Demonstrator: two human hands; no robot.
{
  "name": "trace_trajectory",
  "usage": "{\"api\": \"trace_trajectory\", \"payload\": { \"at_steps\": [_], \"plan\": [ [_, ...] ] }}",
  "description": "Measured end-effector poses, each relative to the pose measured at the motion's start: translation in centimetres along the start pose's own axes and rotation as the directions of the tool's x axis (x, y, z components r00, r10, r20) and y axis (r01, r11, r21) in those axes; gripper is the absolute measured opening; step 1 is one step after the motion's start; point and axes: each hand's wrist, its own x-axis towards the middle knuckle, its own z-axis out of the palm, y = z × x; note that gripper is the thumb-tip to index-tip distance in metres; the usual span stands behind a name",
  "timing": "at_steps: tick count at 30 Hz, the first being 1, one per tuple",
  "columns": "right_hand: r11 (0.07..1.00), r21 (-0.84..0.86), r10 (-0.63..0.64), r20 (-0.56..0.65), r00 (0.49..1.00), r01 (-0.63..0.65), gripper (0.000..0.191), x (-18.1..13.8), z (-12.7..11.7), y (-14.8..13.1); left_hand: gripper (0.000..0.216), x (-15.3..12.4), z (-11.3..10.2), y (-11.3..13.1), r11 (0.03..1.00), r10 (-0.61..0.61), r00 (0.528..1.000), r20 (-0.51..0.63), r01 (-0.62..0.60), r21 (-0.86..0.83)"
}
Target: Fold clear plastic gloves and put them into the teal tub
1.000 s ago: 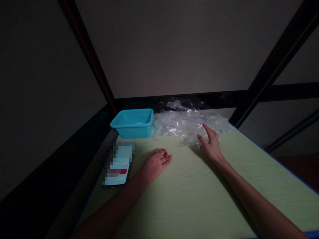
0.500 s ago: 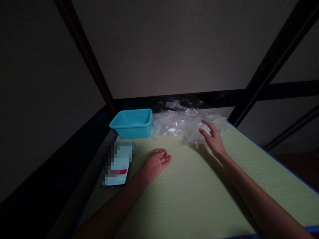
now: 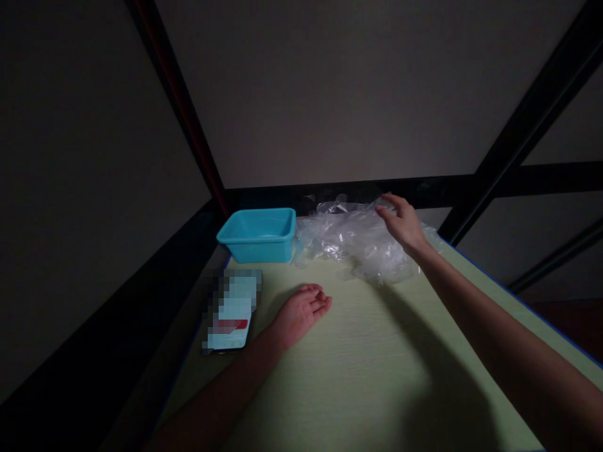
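Observation:
My left hand (image 3: 304, 314) rests on the table top, palm turned up, with its fingers loosely curled and nothing in them. To its left lies a phone (image 3: 233, 314) with a lit, partly blurred screen. At the back of the table, my right hand (image 3: 402, 223) is raised over a heap of clear plastic bags (image 3: 348, 242). A small gap shows between its thumb and forefinger. Crumpled film lies right behind the fingertips, and whether they touch it is hard to make out.
A turquoise plastic basin (image 3: 259, 248) stands at the back left, beside the bags. The pale table (image 3: 330, 389) has a blue edge and meets a dark-framed wall (image 3: 330, 94). Dim light leaves the left side dark.
My right hand has moved up and away, higher over the bags, and its shadow has grown on the table. The left hand keeps its place. The view has shifted slightly.

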Motion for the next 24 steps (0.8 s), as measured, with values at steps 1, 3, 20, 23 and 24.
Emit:
{"api": "trace_trajectory", "payload": {
  "at_steps": [1, 3, 20, 23, 24],
  "plan": [
    [1.0, -0.006, -0.022, 0.0, 1.0, 0.022, 0.041, 0.4, 0.0, -0.6, 0.016, 0.1, -0.1, 0.0, 1.0, 0.002, 1.0, 0.003, -0.002, -0.001],
    [0.996, -0.028, -0.089, 0.009, 0.996, 0.089, 0.044, 1.1, -0.1, -2.0, 0.015, 0.1, -0.1, 0.0, 1.0, 0.0, 1.0, 0.009, 0.0, -0.002],
    [0.645, 0.025, -0.68, 0.475, 0.559, 0.764, 0.047, -5.7, -0.4, -11.0, 0.025, 0.0, 0.4, 0.3, 0.998, -0.064, 0.998, -0.011, 0.064, -0.02],
    [0.587, 0.099, -0.679, 0.6, 0.423, 0.803, 0.043, -7.7, -0.1, -9.9, 0.03, 0.1, 0.5, 0.5, 0.997, -0.069, 0.998, -0.01, 0.068, -0.046],
    [0.574, 0.122, -0.674, 0.631, 0.383, 0.809, 0.042, -8.3, 0.0, -9.5, 0.031, 0.1, 0.5, 0.5, 0.996, -0.068, 0.998, -0.008, 0.067, -0.066]
  ]
}}
